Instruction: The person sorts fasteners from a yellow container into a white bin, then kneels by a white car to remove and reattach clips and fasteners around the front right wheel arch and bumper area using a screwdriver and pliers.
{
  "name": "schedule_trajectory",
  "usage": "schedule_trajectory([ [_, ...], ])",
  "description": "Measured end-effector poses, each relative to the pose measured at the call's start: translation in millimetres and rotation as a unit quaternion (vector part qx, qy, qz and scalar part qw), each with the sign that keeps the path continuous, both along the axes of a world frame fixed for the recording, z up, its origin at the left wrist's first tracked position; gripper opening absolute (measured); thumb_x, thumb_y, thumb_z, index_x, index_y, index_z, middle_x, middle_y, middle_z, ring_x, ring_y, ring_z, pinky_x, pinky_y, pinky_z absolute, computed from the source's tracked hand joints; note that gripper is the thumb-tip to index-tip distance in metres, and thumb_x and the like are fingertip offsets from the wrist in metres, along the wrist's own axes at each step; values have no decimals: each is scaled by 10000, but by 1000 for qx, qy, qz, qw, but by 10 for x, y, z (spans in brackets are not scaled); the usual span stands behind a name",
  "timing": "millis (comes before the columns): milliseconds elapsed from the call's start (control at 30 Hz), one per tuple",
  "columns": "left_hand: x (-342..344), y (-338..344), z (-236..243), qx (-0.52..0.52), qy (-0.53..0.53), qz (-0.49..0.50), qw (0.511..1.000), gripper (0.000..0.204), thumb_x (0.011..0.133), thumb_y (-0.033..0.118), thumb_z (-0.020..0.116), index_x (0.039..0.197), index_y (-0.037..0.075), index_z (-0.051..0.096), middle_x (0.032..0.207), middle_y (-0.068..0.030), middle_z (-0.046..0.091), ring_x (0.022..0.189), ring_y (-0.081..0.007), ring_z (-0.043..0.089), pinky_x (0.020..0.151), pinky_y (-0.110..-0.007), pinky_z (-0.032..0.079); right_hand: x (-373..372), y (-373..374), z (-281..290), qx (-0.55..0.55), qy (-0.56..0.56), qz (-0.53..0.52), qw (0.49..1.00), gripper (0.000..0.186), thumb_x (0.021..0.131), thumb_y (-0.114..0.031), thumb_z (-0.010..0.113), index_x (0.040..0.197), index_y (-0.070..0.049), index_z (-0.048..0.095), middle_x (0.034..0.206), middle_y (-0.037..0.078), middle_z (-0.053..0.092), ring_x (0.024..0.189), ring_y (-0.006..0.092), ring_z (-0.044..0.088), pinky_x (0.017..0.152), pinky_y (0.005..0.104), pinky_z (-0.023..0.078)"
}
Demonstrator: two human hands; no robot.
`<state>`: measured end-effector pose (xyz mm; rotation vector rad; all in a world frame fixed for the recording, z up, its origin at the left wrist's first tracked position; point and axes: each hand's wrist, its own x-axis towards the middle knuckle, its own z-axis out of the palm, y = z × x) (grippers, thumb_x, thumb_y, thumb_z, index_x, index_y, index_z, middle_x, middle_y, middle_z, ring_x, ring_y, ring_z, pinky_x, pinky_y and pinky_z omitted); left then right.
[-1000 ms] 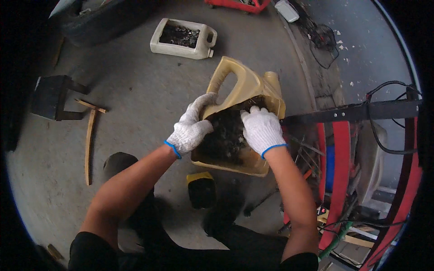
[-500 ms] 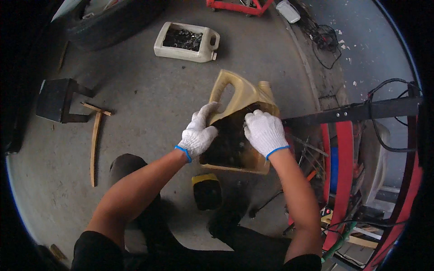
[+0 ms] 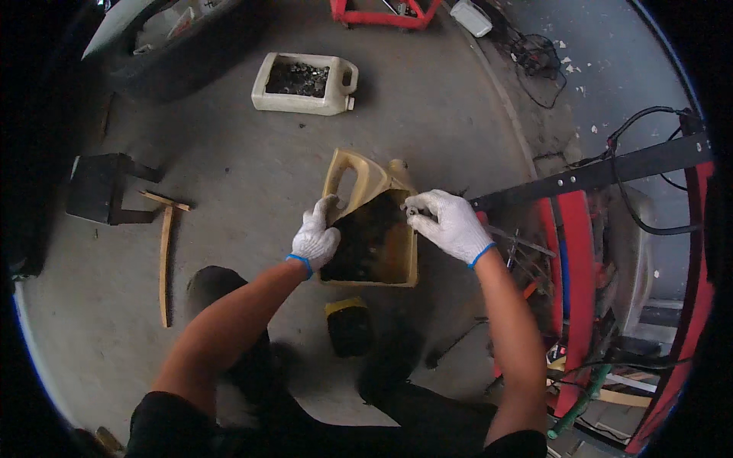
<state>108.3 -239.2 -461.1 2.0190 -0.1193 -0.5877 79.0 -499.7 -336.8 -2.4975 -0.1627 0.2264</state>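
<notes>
A yellowish plastic jug (image 3: 372,183), cut open along one side, rests on the floor in front of me. Dark small parts lie inside it, too dim to tell apart. My left hand (image 3: 315,233), in a white knitted glove, grips the jug's left rim below the handle. Beside the opening's right edge, my gloved right hand (image 3: 452,225) pinches a small greyish metal piece (image 3: 413,211) between thumb and fingers; its exact kind is too small to make out. Farther off lies a whitish cut-open jug (image 3: 334,93) filled with dark metal bits.
A small black-and-yellow container (image 3: 349,328) sits near my legs. To the left are a black stool (image 3: 95,188) and a T-shaped wooden piece (image 3: 166,259). A tyre (image 3: 198,61) is at the far left. A black metal beam (image 3: 588,179) and red rack (image 3: 574,252) stand on the right.
My right hand has lifted out of the jug's opening with the small metal piece. The jug now sits more upright in view, shifted left and less tilted, with my left hand still on it.
</notes>
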Motion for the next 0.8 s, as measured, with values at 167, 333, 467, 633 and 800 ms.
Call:
schedule_trajectory([
  [167, 21, -32, -218, 45, 27, -4, 999, 686, 815, 116, 515, 1471, 215, 338, 1279, -337, 457, 1153, -524, 526, 1031, -492, 449, -92, -28, -332, 115, 129, -78, 982, 285, 867, -199, 685, 1081, -10, 682, 1009, 193, 709, 945, 279, 692, 869, 381, 525],
  [333, -40, -62, -386, 56, 14, -14, 998, 680, 824, 108, 504, 1475, 202, 330, 1283, -360, 444, 1149, -529, 527, 1026, -501, 452, -327, 170, -857, -233, 141, 71, 960, 299, 846, -289, 589, 961, -22, 659, 1033, 238, 687, 969, 432, 650, 853, 518, 527],
  [467, -90, -71, -397, 43, -7, -18, 999, 672, 839, 102, 498, 1481, 192, 319, 1303, -364, 426, 1144, -536, 526, 1019, -501, 459, -330, 49, -858, -237, 144, 49, 960, 302, 845, -305, 608, 976, -40, 667, 988, 233, 693, 938, 423, 660, 839, 521, 524],
  [633, -212, -177, -554, 63, 9, -4, 998, 689, 850, 80, 513, 1493, 191, 294, 1345, -347, 399, 1147, -534, 527, 1009, -507, 467, -318, -5, -858, -107, 138, 2, 985, 340, 862, -349, 618, 983, -33, 658, 967, 244, 690, 928, 437, 654, 831, 539, 511],
  [800, -165, -165, -577, 125, 57, -81, 987, 725, 879, 194, 572, 1519, 106, 242, 1386, -342, 383, 1154, -525, 540, 1000, -515, 473, -302, 197, -800, -150, 137, -5, 979, 373, 866, -387, 627, 978, -32, 654, 951, 259, 687, 924, 444, 652, 828, 537, 514],
])
